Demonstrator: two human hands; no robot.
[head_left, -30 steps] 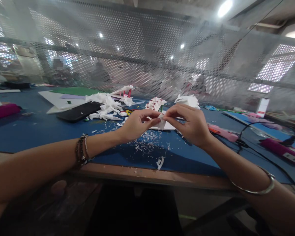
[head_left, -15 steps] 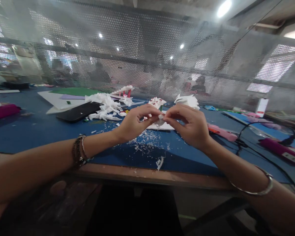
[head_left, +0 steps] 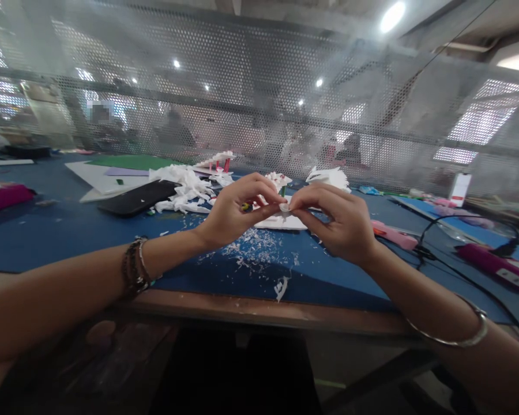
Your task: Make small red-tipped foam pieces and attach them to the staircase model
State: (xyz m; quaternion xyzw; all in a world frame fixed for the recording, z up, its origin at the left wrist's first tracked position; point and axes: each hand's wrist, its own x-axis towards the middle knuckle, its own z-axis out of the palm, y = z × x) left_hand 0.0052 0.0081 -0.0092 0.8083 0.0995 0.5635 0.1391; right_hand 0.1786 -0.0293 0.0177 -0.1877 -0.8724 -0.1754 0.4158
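Between the fingertips of both hands is a small piece of white paper (head_left: 284, 207), curled at its lower edge. My left hand (head_left: 241, 206) pinches it from the left, thumb and forefinger pressed together. From the other side my right hand (head_left: 337, 213) grips it in the same way, so the fingertips nearly meet. Behind the hands lies a white board (head_left: 281, 222) on the blue table. A small white model with red specks (head_left: 278, 181) and a green post rises there, partly hidden by my left hand. White shavings (head_left: 255, 249) are scattered below the hands.
Crumpled white paper (head_left: 184, 187) and a black phone-like slab (head_left: 136, 199) lie left. More white paper (head_left: 328, 177) stands behind my right hand. To the right are a pink glue gun (head_left: 394, 235), a magenta power strip (head_left: 497, 266), a black cable and a propped phone (head_left: 460, 189).
Both hands have moved apart slightly, and the paper between them now looks smaller and more curled. The pinch of each hand stays closed.
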